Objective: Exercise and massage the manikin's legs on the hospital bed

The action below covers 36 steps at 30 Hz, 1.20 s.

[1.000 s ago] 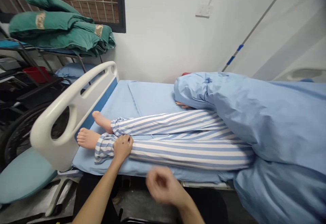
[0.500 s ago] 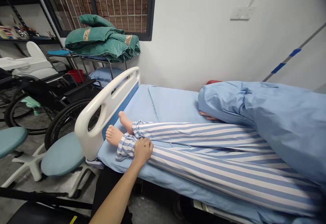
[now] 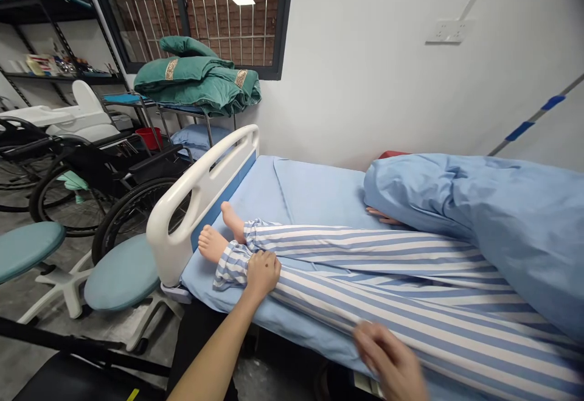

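A figure lies on its back on a hospital bed, in blue-and-white striped trousers (image 3: 365, 255), with bare feet (image 3: 212, 244) near the footboard. I cannot tell whether it is a person or a manikin. My left hand (image 3: 262, 276) rests on the near lower leg just above the cuff, its fingers curled over the striped cloth. My right hand (image 3: 387, 361), blurred, is at the near thigh by the bed edge. A blue duvet (image 3: 479, 218) hides the upper body, with only a hand (image 3: 381, 215) showing below it.
A white bed footboard (image 3: 201, 194) stands beyond the feet, over a blue sheet (image 3: 314, 191). To the left are teal stools (image 3: 121, 273) and a black wheelchair (image 3: 82, 170). Green folded quilts (image 3: 196, 81) sit on a rack under a barred window. A drip pole (image 3: 529, 127) leans at right.
My right hand has come back into view at lower right, over the thigh. My left hand stays on the lower leg. The view has swung left and up since the oldest frame.
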Motion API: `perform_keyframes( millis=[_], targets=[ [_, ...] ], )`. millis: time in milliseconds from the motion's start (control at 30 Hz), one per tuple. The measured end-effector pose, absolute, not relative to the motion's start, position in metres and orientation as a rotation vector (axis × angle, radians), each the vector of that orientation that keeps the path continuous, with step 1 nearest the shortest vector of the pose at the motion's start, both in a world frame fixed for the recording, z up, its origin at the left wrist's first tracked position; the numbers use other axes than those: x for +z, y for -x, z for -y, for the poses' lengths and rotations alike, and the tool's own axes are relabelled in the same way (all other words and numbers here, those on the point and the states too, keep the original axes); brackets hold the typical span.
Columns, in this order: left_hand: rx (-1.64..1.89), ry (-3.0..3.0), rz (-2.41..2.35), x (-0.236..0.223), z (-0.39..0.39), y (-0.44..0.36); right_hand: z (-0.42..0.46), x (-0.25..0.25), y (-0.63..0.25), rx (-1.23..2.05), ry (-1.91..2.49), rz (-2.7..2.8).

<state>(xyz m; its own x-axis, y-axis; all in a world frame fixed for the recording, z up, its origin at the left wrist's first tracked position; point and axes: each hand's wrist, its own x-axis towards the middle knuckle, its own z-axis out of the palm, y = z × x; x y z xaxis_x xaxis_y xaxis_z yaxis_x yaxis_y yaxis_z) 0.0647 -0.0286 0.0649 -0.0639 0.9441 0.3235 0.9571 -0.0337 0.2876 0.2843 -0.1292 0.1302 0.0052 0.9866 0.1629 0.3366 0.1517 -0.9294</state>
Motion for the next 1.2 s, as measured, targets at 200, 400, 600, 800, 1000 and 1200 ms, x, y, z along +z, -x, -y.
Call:
perform_keyframes(
  millis=[200,400,600,800,1000,1200],
  targets=[
    [-0.744,2.178,2.256,0.065,0.029,-0.059,0.042,0.123,-0.162,0.934,1.146,1.698],
    [-1.101,2.129,2.362,0.069,0.028,-0.044,0.011,0.091,-0.118,0.748,1.266,1.686],
    [-1.852,2.026,2.407,0.082,0.018,-0.033,0.001,0.073,-0.122,0.722,1.289,1.712],
    [-2.046,1.741,2.431,0.093,0.005,-0.018,-0.004,0.077,-0.123,0.8,1.246,1.632],
    [-1.326,2.022,2.457,0.078,0.006,-0.017,-0.004,0.076,-0.125,0.798,1.238,1.624],
    [-0.729,2.016,2.508,0.076,0.01,-0.023,0.0,0.079,-0.121,0.73,1.289,1.743]
  ],
)
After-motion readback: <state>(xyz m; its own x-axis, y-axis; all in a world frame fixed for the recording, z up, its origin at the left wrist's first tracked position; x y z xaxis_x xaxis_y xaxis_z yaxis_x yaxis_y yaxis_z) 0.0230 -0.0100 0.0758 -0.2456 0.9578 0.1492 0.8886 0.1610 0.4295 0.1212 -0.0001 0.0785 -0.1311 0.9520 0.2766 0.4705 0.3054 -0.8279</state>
